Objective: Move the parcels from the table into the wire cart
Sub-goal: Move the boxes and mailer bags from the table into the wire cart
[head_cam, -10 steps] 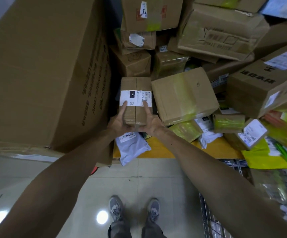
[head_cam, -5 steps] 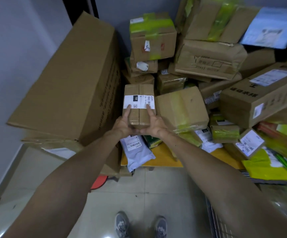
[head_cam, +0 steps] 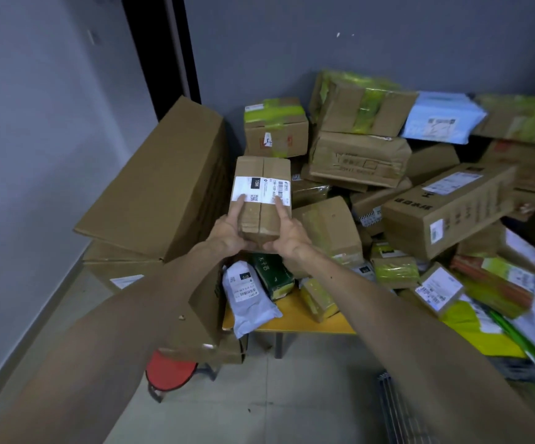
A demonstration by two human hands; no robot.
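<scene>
Two grips hold one small brown cardboard box [head_cam: 261, 169], beyond the wire cart's [head_cam: 394, 408] grey bars. The left grip [head_cam: 227, 233] and right grip [head_cam: 292, 235] curl round its near end, one digit each laid along the top. Its white label [head_cam: 261, 190] reads "15H"; the smaller print is perhaps a tracking number. The box is held above the yellow tabletop [head_cam: 295, 318], before taped cartons [head_cam: 359, 158].

A big carton [head_cam: 163, 187] blocks the left; stacked parcels [head_cam: 445, 213] crowd the right and back of the table [head_cam: 295, 323]. Bare floor [head_cam: 308, 389] in front is open across to the wire cart [head_cam: 401, 415], red stool [head_cam: 170, 371] low left.
</scene>
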